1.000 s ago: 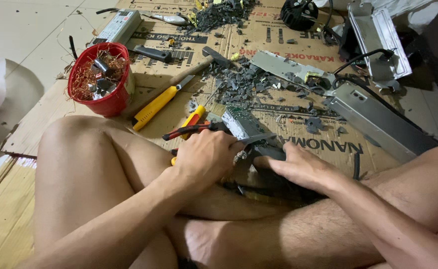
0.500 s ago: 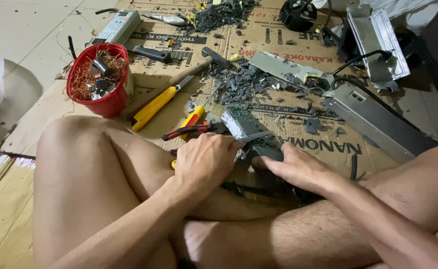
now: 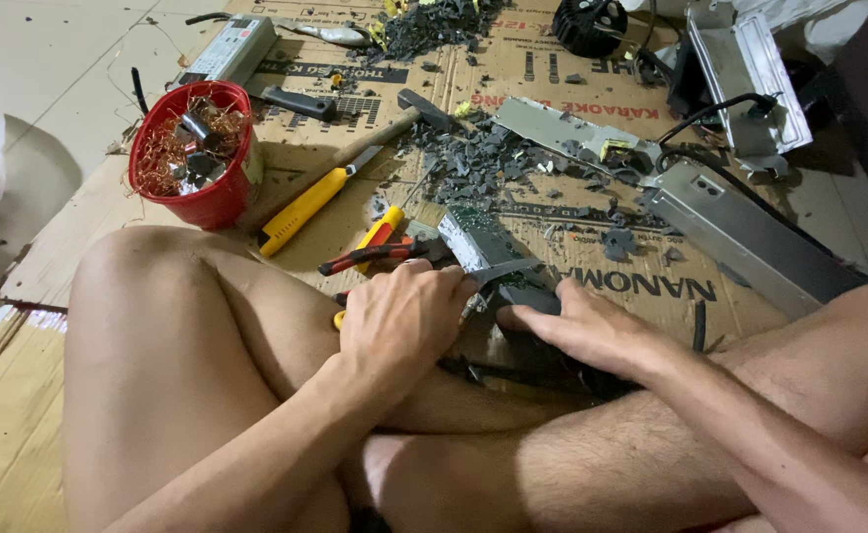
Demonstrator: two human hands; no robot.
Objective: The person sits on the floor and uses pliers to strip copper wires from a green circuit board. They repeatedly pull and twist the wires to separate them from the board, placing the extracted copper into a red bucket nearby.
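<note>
I see a flattened cardboard sheet (image 3: 286, 212) covering the floor and bearing everything else; a person sits on it cross-legged, bare legs filling the lower frame. At right a long grey metal casing (image 3: 750, 237) lies diagonally, with a second bent metal cover (image 3: 750, 79) beyond it near the top edge. At upper left a red bucket (image 3: 192, 158) stands upright, filled with copper wire and small parts. Between bucket and centre lie a hammer (image 3: 394, 120) and a yellow-handled utility knife (image 3: 305, 202), side by side. A scatter of dark broken fragments (image 3: 493, 163) spreads across the middle of the cardboard. Just beyond the hands sits a small circuit board unit (image 3: 478, 247), tilted, at the centre of the frame. My left hand (image 3: 404, 321) is curled closed around a thin metal tool (image 3: 503, 271) whose blade points at the unit. My right hand (image 3: 582, 331) lies flat, fingers extended, pressing on a dark part beside the unit. Red-handled pliers (image 3: 370, 255) lie touching the left hand's far side.
</note>
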